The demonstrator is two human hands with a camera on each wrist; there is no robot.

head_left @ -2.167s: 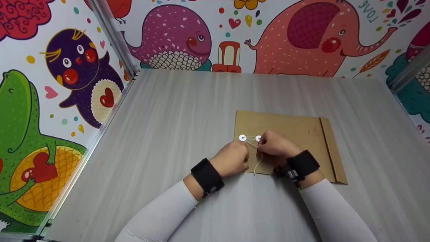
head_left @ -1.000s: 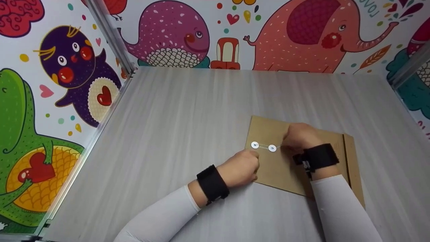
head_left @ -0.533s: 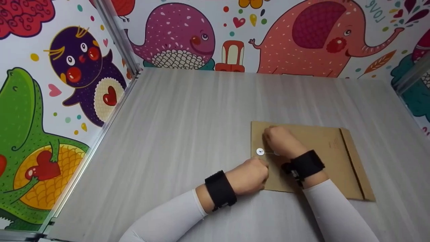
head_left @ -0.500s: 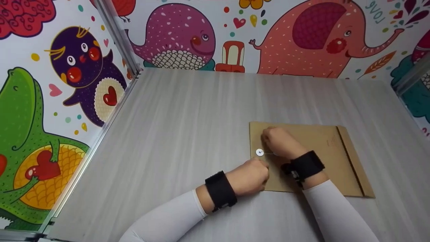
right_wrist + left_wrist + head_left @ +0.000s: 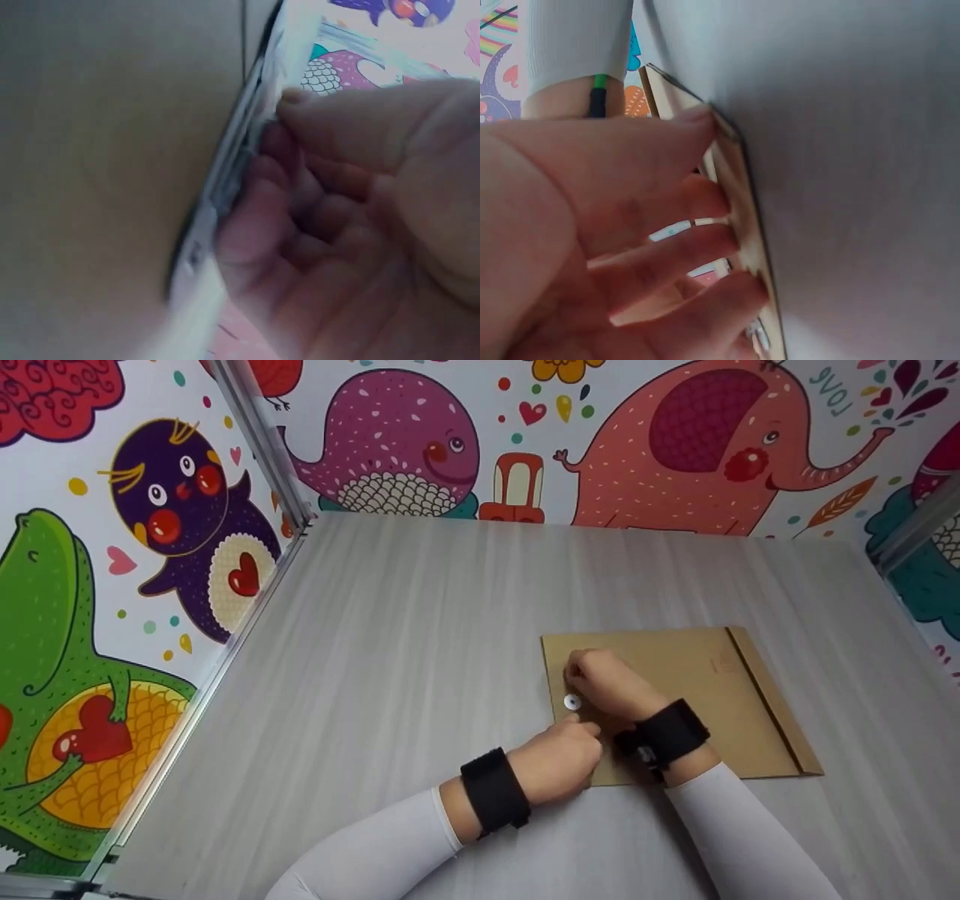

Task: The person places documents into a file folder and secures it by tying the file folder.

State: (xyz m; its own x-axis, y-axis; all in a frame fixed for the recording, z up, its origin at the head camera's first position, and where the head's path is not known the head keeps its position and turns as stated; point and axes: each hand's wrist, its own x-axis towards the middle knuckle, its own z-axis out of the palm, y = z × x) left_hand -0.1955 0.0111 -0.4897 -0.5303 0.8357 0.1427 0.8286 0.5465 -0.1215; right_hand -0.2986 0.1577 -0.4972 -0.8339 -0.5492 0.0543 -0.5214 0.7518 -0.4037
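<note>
A brown paper document envelope (image 5: 697, 697) lies flat on the table, at the right of the head view. Near its left end shows a white string-tie button (image 5: 572, 703); the second button is hidden beneath my right hand (image 5: 611, 679). That hand pinches the envelope's string between thumb and index finger just above the button; the string itself is mostly hidden now. My left hand (image 5: 559, 761) rests at the envelope's lower left corner. In the left wrist view its spread fingers (image 5: 705, 300) press their tips on the paper, thumb at the edge.
The grey wood-grain table (image 5: 390, 622) runs to the back and left. Walls printed with cartoon animals (image 5: 405, 442) enclose it, with a metal rail (image 5: 217, 682) along the left side. A dark strip (image 5: 765, 697) crosses the envelope's right end.
My right hand has carried the string from the right of the buttons round to their upper left. The envelope has turned on the table. My left hand stays at its lower left corner.
</note>
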